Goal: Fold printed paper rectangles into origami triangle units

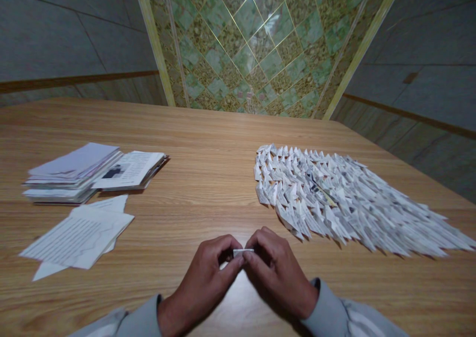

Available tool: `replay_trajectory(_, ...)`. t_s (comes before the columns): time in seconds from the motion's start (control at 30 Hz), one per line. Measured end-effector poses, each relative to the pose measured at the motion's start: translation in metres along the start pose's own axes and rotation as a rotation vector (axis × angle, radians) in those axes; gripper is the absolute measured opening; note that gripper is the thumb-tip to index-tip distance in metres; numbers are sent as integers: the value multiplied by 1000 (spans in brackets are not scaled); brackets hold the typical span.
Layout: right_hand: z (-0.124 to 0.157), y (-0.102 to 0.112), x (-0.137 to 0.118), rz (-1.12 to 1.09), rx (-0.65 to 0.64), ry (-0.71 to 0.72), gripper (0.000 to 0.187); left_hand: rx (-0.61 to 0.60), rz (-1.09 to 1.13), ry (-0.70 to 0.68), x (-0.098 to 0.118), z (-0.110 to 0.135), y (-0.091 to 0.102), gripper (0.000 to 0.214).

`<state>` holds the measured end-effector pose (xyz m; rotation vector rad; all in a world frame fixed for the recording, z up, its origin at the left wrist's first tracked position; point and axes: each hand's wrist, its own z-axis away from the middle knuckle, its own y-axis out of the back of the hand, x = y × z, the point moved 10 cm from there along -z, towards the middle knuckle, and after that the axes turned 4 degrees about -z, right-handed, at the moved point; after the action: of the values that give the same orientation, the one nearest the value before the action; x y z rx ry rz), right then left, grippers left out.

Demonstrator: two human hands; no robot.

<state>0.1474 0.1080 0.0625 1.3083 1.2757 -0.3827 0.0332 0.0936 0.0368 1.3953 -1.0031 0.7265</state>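
Both hands meet low in the middle of the view, just above the table. Between the thumbs and fingers of my left hand (212, 263) and my right hand (274, 263) is a small folded paper (243, 251), of which a narrow pale edge shows. Each hand pinches one end of it, and the thumb tips come together below. Most of the paper is hidden by the fingers. To the right, many folded paper boats (334, 193) stand in close rows, made from printed pages.
On the left lie a tall stack of paper (74, 163), a printed stack (130, 170) leaning against it, and a few loose printed sheets (80, 233). All rest on a wooden table (201, 143). Beyond its far edge is a green and brown tiled wall (245, 44).
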Motion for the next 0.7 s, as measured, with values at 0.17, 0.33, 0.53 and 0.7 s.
replay_trajectory(0.17, -1, 4, -1, -29, 27, -5, 19, 21, 101, 34, -5, -2, 3, 21)
replay_trajectory(0.33, -3, 1, 5, -67, 9, -77, 18, 22, 282, 81, -12, -5, 6, 20)
replay_trajectory(0.53, -2, 0, -1, -59, -29, 10, 23, 16, 323, 88, -15, -5, 4, 21)
replay_trajectory(0.7, -1, 0, 3, -82, -31, -8, 22, -10, 306, 72, -14, -3, 1, 22)
